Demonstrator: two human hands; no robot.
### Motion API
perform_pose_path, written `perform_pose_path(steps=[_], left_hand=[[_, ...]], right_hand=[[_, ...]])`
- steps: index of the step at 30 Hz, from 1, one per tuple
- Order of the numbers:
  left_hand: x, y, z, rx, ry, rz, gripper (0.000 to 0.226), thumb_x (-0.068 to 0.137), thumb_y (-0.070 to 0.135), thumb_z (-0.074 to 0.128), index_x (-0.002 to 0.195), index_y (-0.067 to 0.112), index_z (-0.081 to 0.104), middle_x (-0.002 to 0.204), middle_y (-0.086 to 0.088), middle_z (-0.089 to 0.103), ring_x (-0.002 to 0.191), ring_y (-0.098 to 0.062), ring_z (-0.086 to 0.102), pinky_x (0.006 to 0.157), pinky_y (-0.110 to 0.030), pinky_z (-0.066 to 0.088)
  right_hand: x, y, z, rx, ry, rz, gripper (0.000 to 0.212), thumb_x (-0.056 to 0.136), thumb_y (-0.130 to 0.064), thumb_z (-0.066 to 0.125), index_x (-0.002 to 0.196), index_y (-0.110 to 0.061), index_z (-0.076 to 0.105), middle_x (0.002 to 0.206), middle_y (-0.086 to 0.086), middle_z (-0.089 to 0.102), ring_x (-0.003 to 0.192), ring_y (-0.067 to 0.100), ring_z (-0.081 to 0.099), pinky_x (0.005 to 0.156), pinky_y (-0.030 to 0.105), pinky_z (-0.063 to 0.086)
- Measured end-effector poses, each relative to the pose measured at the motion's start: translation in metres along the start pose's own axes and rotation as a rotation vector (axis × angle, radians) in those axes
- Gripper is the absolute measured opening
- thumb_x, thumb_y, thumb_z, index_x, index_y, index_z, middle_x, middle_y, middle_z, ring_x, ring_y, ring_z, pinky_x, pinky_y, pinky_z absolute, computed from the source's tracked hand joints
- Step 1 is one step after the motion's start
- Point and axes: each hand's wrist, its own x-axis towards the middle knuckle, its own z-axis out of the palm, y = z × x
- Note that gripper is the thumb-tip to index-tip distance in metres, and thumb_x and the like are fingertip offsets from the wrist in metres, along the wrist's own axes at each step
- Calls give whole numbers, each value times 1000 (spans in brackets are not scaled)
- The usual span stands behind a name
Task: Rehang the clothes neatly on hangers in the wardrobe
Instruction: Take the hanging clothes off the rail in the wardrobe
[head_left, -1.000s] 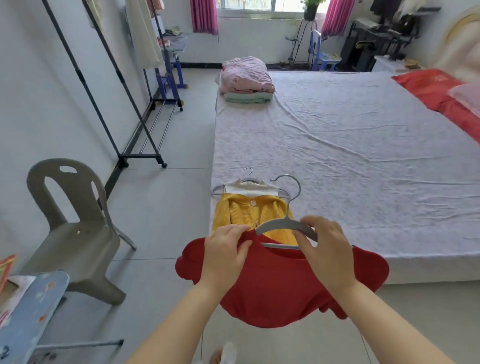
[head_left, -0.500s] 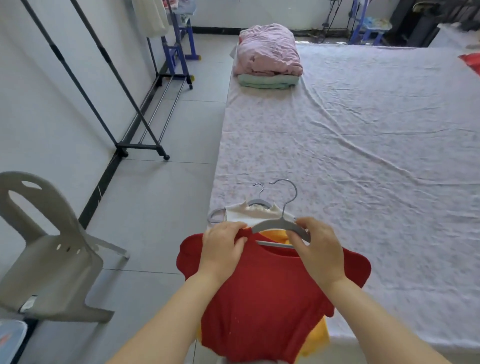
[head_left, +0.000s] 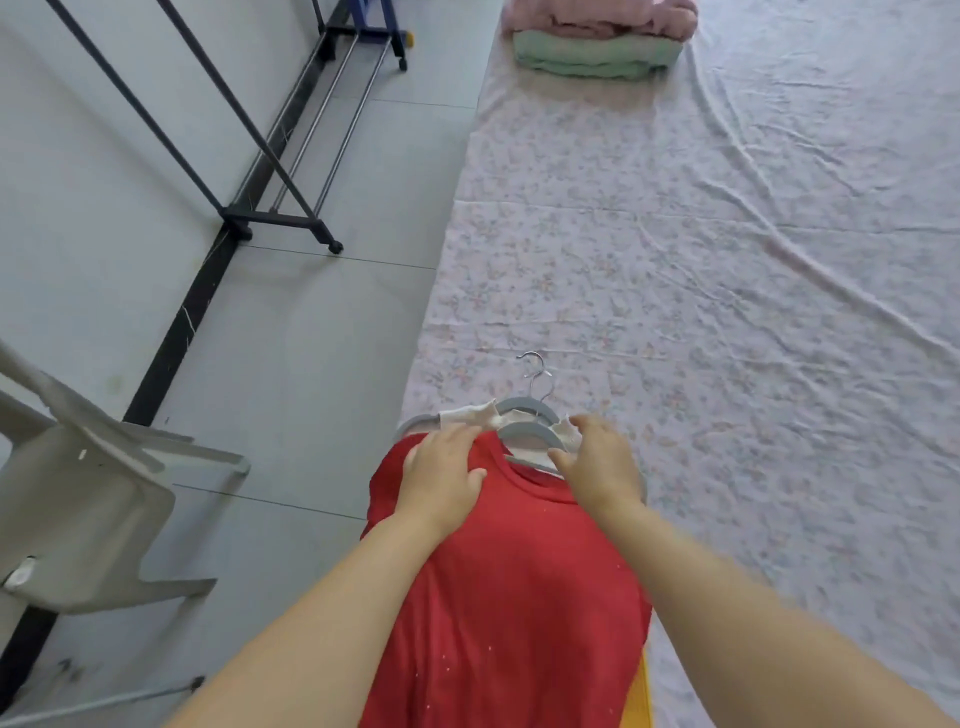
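A red shirt (head_left: 509, 587) hangs on a grey hanger (head_left: 532, 435) at the bed's near left corner. My left hand (head_left: 447, 475) grips the shirt's left shoulder. My right hand (head_left: 602, 465) holds the right shoulder and the hanger's arm. Beneath lies a second grey hanger (head_left: 519, 405) with a white-collared yellow garment (head_left: 640, 696), mostly hidden by the red shirt. Both metal hooks point away from me over the sheet.
The bed with its pale floral sheet (head_left: 727, 270) fills the right side. Folded pink and green blankets (head_left: 597, 47) sit at its far end. A black clothes rack (head_left: 275, 208) stands along the left wall. A grey plastic chair (head_left: 88, 493) is at the near left.
My view has tilted down and moved closer. The red shirt has dropped lower over the yellow garment, now covering nearly all of it. Both hands keep their grip.
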Motion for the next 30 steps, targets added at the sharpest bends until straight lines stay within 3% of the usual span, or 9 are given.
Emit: perform_pose_path(steps=[7, 12, 21, 27, 30], left_hand=[[-9, -1, 16, 126, -123, -34, 56, 90, 33, 53, 140, 20, 33, 141, 5, 38, 131, -15, 33, 106, -33, 25], [-5, 24, -6, 206, -111, 71, 54, 90, 34, 52, 139, 20, 34, 137, 3, 42, 128, -17, 37, 104, -34, 27], [-21, 98, -43, 322, -53, 465, 43, 87, 31, 48, 130, 29, 43, 125, 10, 51, 114, -16, 46, 89, -29, 32], [-55, 153, -49, 421, -176, 762, 57, 89, 37, 48, 141, 26, 29, 142, 7, 37, 131, -17, 30, 106, -32, 20], [-96, 190, -48, 473, -221, 973, 62, 89, 42, 50, 143, 27, 23, 145, 6, 32, 134, -19, 26, 110, -36, 17]], right_hand=[[-34, 34, 15, -57, -126, 47, 44, 88, -31, 59, 128, -16, 48, 126, 6, 50, 117, 25, 45, 97, 39, 40], [-60, 35, -10, -89, -77, 52, 46, 88, -33, 57, 130, -18, 45, 129, 5, 47, 118, 25, 44, 97, 36, 39], [-127, 36, -81, -110, 194, 74, 44, 89, -33, 55, 129, -21, 42, 130, -2, 44, 117, 19, 42, 96, 28, 36], [-225, 50, -105, -138, 406, 248, 52, 89, -38, 54, 136, -24, 36, 135, -4, 40, 119, 18, 39, 98, 26, 33], [-303, 54, -104, -140, 546, 417, 56, 88, -39, 55, 138, -25, 34, 136, -3, 38, 124, 18, 36, 102, 26, 29]])
